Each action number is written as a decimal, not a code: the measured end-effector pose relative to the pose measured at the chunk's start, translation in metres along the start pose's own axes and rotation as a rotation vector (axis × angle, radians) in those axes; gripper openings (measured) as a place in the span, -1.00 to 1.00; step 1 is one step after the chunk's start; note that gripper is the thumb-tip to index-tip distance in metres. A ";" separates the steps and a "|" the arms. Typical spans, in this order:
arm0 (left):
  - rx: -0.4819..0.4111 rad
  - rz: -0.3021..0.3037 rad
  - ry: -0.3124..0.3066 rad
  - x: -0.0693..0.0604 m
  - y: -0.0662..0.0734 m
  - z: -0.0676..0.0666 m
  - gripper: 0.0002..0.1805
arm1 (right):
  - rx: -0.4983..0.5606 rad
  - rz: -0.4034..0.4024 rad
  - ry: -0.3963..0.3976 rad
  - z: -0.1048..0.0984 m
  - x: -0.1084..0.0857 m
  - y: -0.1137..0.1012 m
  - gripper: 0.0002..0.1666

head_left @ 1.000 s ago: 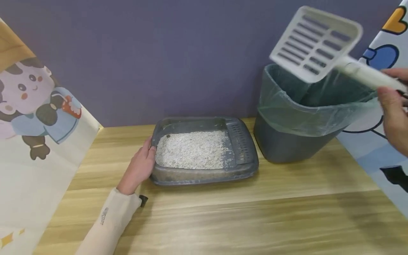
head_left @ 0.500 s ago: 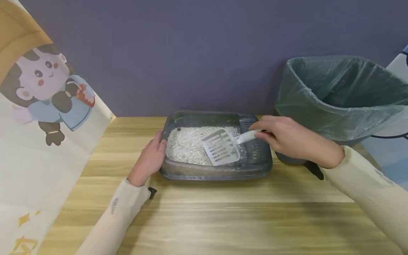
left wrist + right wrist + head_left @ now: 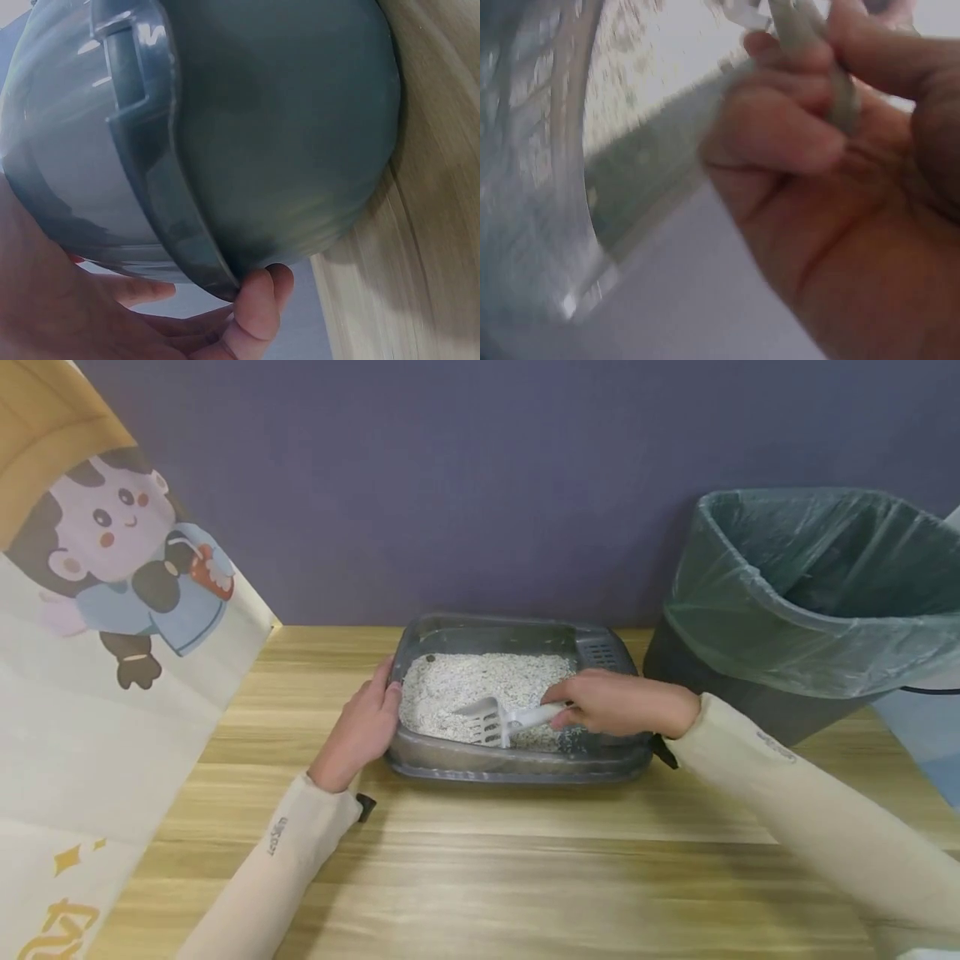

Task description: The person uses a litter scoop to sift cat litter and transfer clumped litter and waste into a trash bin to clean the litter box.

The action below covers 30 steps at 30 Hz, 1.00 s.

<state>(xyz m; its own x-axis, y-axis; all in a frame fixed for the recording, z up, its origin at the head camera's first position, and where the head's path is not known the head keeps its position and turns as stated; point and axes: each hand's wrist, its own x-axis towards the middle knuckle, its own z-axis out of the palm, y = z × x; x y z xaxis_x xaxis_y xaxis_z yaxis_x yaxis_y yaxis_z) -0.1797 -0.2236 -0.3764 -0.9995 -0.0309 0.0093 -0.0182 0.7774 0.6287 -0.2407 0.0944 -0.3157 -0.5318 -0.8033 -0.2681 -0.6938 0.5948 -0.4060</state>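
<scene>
A grey litter box (image 3: 517,766) holding pale granular litter (image 3: 517,668) stands on the wooden surface. My left hand (image 3: 360,727) grips its left end; the left wrist view shows fingers and thumb (image 3: 256,304) at the box's rim (image 3: 161,180). In my right hand (image 3: 600,702) is the handle of a white slotted litter scoop (image 3: 489,723), its head tilted in the litter near the front wall. Part of the scoop's front edge seems sunk in the litter. A small dark clump (image 3: 430,657) lies at the litter's back left. The right wrist view is blurred, with fingers curled round the handle (image 3: 799,30).
A dark grey bin (image 3: 690,668) lined with a translucent green bag (image 3: 810,652) stands just right of the box. Behind rises a purple-grey wall (image 3: 450,485). A cartoon-printed panel (image 3: 135,552) borders the left side. Wooden tabletop (image 3: 525,868) stretches in front.
My right hand has brought the scoop from above the bin leftward and down into the litter, tilting its head. The left hand stays on the box's left end. The head view has shifted.
</scene>
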 end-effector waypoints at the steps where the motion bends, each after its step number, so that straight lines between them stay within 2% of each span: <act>1: -0.001 0.000 -0.001 0.000 0.000 0.000 -0.38 | 0.030 0.010 -0.058 0.004 0.004 -0.001 -0.77; 4: -0.004 0.003 -0.007 0.000 0.002 0.000 -0.38 | 0.097 0.017 -0.199 0.014 0.015 -0.003 -0.81; 7: 0.001 0.002 -0.008 0.000 0.003 0.000 -0.38 | 0.162 0.046 -0.254 0.019 0.020 -0.006 -0.86; 9: 0.006 0.000 -0.003 -0.001 0.002 -0.001 -0.38 | 0.167 0.047 -0.245 0.019 0.023 -0.006 -0.86; 16: -0.004 0.003 -0.003 -0.001 0.000 -0.001 -0.38 | 0.098 -0.011 -0.141 0.009 0.038 0.006 -0.82; 24: -0.019 0.012 -0.008 -0.002 0.002 -0.002 -0.38 | 0.134 0.043 -0.119 0.003 0.047 0.016 -0.74; 30: -0.008 -0.001 0.001 -0.002 -0.001 0.000 -0.38 | 0.130 -0.002 -0.096 0.004 0.051 0.014 -0.74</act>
<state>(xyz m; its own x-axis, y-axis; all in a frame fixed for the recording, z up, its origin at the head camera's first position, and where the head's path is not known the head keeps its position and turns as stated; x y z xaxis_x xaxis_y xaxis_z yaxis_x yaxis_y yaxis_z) -0.1778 -0.2242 -0.3765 -0.9994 -0.0327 0.0094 -0.0193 0.7724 0.6348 -0.2756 0.0613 -0.3389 -0.4768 -0.8076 -0.3471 -0.6228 0.5891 -0.5149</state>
